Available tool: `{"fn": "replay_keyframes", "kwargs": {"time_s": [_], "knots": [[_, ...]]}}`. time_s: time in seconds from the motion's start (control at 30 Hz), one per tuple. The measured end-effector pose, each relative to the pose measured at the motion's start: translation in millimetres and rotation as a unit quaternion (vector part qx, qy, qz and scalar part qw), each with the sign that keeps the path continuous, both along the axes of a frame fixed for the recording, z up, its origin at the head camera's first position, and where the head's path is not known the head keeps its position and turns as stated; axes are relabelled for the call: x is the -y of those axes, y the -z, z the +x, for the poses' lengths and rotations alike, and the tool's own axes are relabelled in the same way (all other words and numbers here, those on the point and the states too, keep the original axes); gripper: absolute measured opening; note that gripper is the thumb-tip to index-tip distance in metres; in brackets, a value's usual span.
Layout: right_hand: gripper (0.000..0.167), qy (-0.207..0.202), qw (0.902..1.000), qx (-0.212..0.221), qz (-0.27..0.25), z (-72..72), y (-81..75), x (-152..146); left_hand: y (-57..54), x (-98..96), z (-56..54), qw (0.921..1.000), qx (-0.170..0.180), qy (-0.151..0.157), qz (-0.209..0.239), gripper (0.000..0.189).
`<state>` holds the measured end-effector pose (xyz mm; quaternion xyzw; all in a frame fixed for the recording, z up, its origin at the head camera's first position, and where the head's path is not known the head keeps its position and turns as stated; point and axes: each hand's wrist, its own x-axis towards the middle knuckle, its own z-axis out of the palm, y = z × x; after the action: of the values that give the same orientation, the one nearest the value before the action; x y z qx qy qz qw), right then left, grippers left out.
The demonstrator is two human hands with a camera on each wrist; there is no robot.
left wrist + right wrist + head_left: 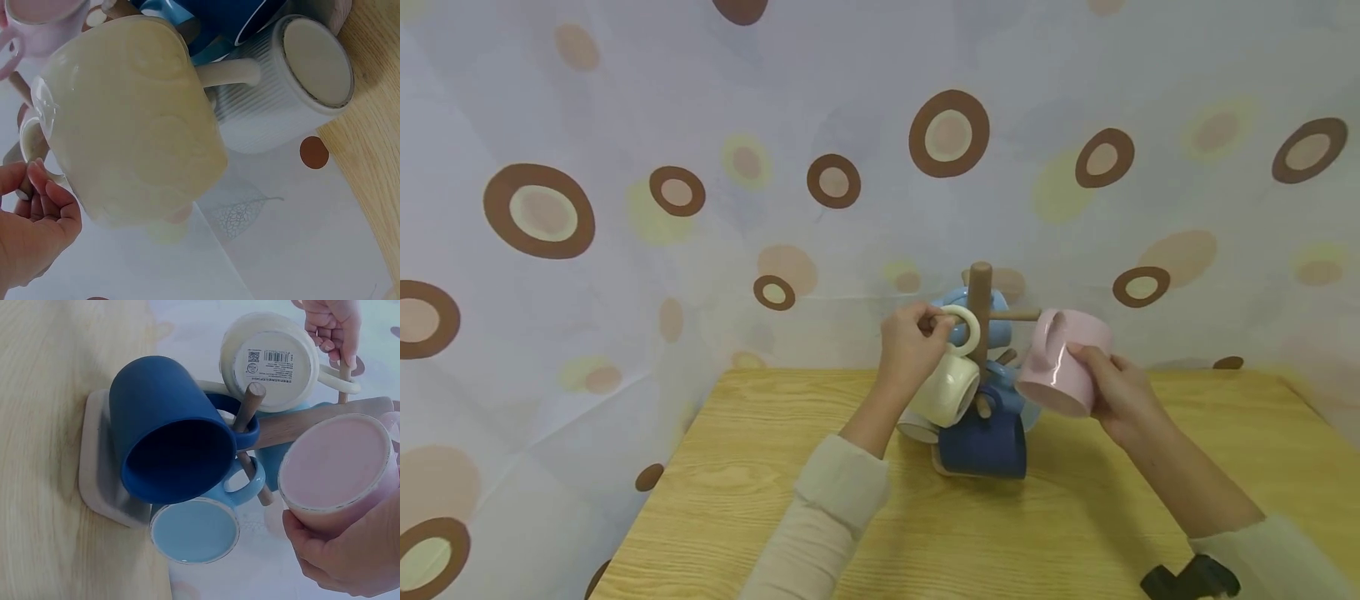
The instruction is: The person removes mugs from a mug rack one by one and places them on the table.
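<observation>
My right hand [1116, 392] grips a pink mug [1078, 329] by its body, mouth tilted down. The mug's handle is beside the tip of an upper peg on a wooden mug tree [980, 287]; whether the peg enters the handle I cannot tell. With thumb and fingers my left hand [913, 342] pinches the end of another upper peg [344, 378]. On that peg a cream mug [951, 387] hangs by its handle. A dark blue mug [169, 425] hangs low at the front, near a light blue mug [195, 531].
A white ribbed mug [281, 87] hangs low on the left side. Behind the post is another light blue mug [1000, 329]. The tree's base [94, 469] stands on a wood-grain table [775, 467], against a wall covering [850, 100] with printed circles.
</observation>
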<state>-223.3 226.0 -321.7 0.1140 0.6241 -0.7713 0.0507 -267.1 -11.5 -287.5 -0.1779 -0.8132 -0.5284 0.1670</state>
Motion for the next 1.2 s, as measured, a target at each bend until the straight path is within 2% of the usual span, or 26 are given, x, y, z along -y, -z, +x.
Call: {"fn": "replay_keyframes", "kwargs": {"time_s": [0.2, 0.3, 0.47, 0.63, 0.73, 0.83, 0.9, 1.03, 1.2], "knots": [[0.089, -0.003, 0.9998, -0.014, 0.015, 10.4, 7.1, -5, 1.1, -1.4, 3.6, 0.9998, -0.015, -0.003, 0.013, 0.014], [0.087, -0.004, 0.9995, -0.025, 0.021, 15.4, 12.1, -4, 3.7, -0.5, 3.9, 0.9994, -0.017, -0.016, 0.026, 0.016], [0.083, -0.007, 0.9988, -0.04, 0.029, 24.7, 19.2, -1, 4.3, 3.1, 4.3, 0.9985, 0.008, -0.042, 0.033, 0.024], [0.08, -0.013, 0.9982, -0.048, 0.034, 35.8, 26.0, 4, 0.7, 6.2, 6.8, 0.9987, 0.025, -0.04, 0.021, 0.026], [0.065, -0.011, 0.9975, -0.063, 0.031, 42.8, 30.6, 8, 0.1, 8.2, 10.3, 0.9992, 0.003, -0.039, 0.011, 0.022], [0.043, -0.006, 0.996, -0.087, 0.017, 48.0, 36.5, 13, 2.4, 11.0, 14.8, 0.9981, -0.039, -0.047, 0.006, 0.017], [0.036, -0.007, 0.9942, -0.107, 0.009, 50.7, 40.3, 17, 5.8, 12.7, 18.7, 0.9969, -0.059, -0.05, 0.008, 0.014], [0.036, -0.012, 0.9892, -0.146, 0.006, 54.3, 47.2, 24, 15.2, 13.4, 30.5, 0.9979, -0.051, -0.034, 0.02, 0.012], [0.04, -0.016, 0.9832, -0.182, 0.011, 54.7, 51.7, 30, 30.0, 10.0, 51.1, 0.9973, 0.02, 0.025, 0.066, 0.013]]}}
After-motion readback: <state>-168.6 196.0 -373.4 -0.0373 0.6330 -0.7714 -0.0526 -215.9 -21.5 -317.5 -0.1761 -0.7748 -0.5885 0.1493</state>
